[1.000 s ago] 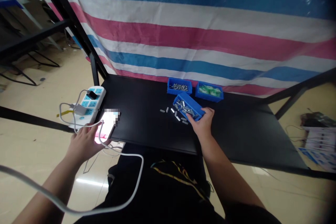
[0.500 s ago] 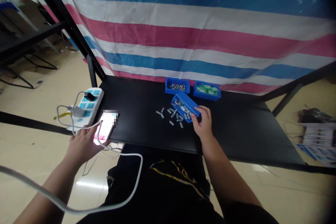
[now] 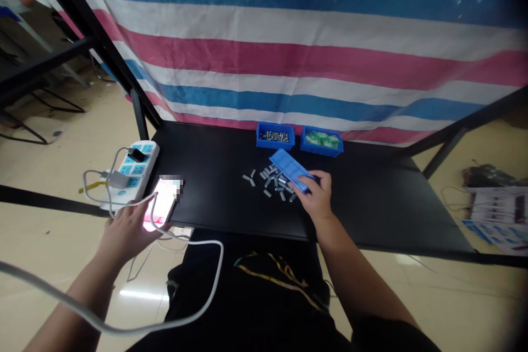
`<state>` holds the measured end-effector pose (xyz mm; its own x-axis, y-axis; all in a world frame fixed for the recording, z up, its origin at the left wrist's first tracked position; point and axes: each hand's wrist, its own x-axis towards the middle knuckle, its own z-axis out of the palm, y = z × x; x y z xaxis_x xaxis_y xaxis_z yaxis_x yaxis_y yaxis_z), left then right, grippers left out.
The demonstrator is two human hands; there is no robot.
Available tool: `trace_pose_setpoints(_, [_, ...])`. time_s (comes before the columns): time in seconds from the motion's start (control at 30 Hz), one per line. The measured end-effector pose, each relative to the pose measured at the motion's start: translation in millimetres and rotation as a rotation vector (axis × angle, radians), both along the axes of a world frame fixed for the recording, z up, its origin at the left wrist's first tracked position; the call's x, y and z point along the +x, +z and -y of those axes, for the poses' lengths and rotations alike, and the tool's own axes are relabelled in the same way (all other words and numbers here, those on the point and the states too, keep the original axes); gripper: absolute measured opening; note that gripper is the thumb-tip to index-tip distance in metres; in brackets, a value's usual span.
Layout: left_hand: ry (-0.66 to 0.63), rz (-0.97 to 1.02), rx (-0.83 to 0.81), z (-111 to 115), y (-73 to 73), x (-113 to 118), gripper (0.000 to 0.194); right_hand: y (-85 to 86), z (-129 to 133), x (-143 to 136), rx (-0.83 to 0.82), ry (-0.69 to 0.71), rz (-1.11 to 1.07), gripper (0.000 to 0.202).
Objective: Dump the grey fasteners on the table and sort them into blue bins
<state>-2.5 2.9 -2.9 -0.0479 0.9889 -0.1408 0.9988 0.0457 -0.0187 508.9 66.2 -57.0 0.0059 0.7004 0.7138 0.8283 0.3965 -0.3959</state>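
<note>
My right hand (image 3: 317, 195) grips a blue plastic bin (image 3: 291, 168) by its near end. The bin is tipped over, its underside facing me. Small silvery metal cylinders (image 3: 268, 193) lie loose on the black table below it and to its left. At the table's left edge my left hand (image 3: 131, 226) is closed around the lower end of a phone (image 3: 160, 203) with a bright screen; a white cable crosses it. Behind the tipped bin stand a blue bin of small metal parts (image 3: 275, 136) and a blue bin of green-and-clear pieces (image 3: 322, 141).
A white power strip (image 3: 144, 168) with plugs and cables lies at the left end of the black table (image 3: 214, 192). Black frame posts (image 3: 140, 113) rise at the sides. A striped tarp (image 3: 264, 55) hangs behind. Papers (image 3: 497, 212) lie to the right, beyond the table.
My right hand has turned the blue bin over, so its underside now shows. More metal cylinders lie on the table beneath it. My left hand stays at the phone.
</note>
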Motion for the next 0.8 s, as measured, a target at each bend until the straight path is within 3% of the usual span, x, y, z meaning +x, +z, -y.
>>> trace_pose_setpoints(0.3, [-0.006, -0.045, 0.018, 0.6, -5.9, -3.8, 0.095, 7.3, -1.6, 0.5, 0.068, 0.045, -0.035, 0.026])
trace_pose_setpoints(0.63, [0.003, -0.04, 0.008, -1.8, -8.3, -5.8, 0.095, 15.8, -1.1, -3.7, 0.171, 0.016, 0.021, 0.019])
trace_pose_setpoints(0.8, [-0.005, -0.022, 0.031, 0.6, -6.9, -4.9, 0.094, 27.3, -12.1, -13.4, 0.196, -0.051, -0.233, 0.02])
